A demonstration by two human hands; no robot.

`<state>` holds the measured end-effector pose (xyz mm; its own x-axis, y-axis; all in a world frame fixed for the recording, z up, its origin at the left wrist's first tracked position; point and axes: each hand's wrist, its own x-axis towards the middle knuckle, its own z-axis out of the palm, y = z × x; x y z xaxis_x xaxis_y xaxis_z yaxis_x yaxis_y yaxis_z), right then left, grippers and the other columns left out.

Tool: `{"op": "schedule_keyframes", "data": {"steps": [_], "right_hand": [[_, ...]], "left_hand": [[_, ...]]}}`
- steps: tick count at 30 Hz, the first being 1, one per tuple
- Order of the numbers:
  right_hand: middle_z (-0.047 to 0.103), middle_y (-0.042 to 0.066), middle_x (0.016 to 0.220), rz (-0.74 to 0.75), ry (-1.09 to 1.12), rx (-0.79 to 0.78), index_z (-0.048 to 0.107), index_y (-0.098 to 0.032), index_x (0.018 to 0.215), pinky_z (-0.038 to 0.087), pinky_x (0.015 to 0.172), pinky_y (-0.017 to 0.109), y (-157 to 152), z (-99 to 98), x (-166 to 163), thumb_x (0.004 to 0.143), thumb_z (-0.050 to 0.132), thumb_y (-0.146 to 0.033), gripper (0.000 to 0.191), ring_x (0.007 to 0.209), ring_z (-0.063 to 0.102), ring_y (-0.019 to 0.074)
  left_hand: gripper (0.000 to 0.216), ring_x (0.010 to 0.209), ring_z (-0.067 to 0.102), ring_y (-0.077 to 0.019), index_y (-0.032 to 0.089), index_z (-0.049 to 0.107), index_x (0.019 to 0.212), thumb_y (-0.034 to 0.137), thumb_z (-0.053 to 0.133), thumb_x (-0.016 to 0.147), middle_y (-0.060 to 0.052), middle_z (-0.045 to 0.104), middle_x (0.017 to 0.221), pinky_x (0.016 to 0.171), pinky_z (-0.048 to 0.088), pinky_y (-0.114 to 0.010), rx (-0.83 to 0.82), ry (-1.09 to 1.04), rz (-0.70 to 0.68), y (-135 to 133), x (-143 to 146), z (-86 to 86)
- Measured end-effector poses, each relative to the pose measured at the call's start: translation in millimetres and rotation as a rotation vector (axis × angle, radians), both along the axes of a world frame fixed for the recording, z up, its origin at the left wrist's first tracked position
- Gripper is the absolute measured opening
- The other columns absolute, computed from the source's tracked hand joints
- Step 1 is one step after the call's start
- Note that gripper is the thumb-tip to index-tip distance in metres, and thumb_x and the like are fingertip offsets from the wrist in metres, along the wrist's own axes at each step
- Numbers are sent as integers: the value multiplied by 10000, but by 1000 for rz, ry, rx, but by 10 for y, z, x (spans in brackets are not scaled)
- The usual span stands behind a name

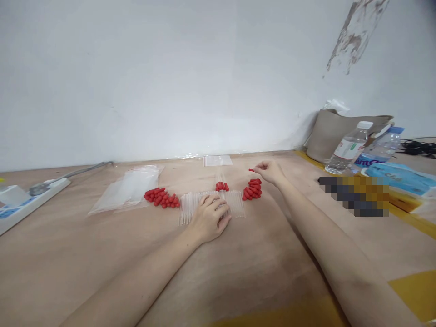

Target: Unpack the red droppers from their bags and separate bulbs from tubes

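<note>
My left hand [209, 218] lies over a row of clear thin tubes [187, 206], its fingers slightly bent and apart on top of them. My right hand [270, 172] is raised to the right, with its fingertips pinched on a small red rubber bulb [251, 170]. Below it sits a pile of red rubber bulbs [252, 189]. A larger pile of red bulbs [161, 198] lies left of the tubes. Just behind the row, a few tubes with red bulbs on their ends [222, 186] lie side by side, pointing toward the wall.
Clear plastic bags [127, 188] lie at the left, near a white power strip [34, 202]. A small stack of bags [218, 160] is by the wall. At the right stand a grey-brown bin [332, 136], a water bottle [349, 147] and a blue packet [402, 177].
</note>
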<state>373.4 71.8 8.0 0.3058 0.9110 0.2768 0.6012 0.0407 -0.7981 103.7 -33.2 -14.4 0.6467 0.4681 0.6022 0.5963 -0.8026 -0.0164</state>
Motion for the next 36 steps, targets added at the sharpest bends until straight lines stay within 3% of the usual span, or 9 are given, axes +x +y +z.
{"op": "schedule_keyframes", "data": {"steps": [6,12,16,20,24,27,31,36], "right_hand": [[616,10,561,1,38,-91,655,-177,615,412,543,231,44,-244,109,565,669,-335,166,562,541,124],[613,11,551,64,86,-157,671,-148,670,410,493,220,53,-330,149,625,613,-330,196,523,537,116],[571,3,497,32,69,-159,659,-138,711,377,444,222,4,-303,137,687,547,-370,259,452,494,107],[606,33,592,-39,-28,-115,648,-137,754,385,482,239,-45,-103,84,733,483,-400,311,493,511,116],[646,40,742,-6,-191,-99,651,-186,765,399,581,254,-106,201,-205,716,514,-389,250,655,563,147],[634,41,639,86,-333,-190,641,-196,606,393,590,280,-151,326,-601,631,612,-352,161,647,571,178],[645,85,679,104,-489,-318,627,-175,576,402,643,326,-140,311,-1069,569,661,-223,59,723,589,226],[633,95,640,104,-571,-541,628,-143,598,413,653,361,-25,261,-1254,519,686,-146,98,721,599,253]], "left_hand": [[175,971,491,-212,204,616,923,257,504,799,-51,617,981,868,350,-399,10,-4,19,-10,-4,2],[163,973,492,-212,207,619,904,255,506,796,-54,612,976,870,348,-401,13,2,29,-12,2,5],[191,975,492,-218,201,611,935,283,504,799,-57,608,993,876,346,-405,-1,4,23,-16,-9,7],[236,1004,496,-217,197,601,971,336,505,806,-60,609,1016,932,312,-425,-16,10,22,-18,-31,10],[218,1019,506,-208,207,592,989,304,466,839,-42,624,1016,985,244,-458,-39,41,35,-13,-39,14],[215,1008,513,-208,214,586,1000,273,441,853,-42,626,1015,990,223,-484,-60,63,50,-6,-32,19],[226,1011,500,-220,210,583,1004,316,470,839,-44,614,1022,991,213,-499,-65,67,76,-6,-26,18],[264,1062,466,-239,215,576,1038,345,462,838,-64,589,1071,989,221,-489,-2,29,119,-30,-36,18]]}}
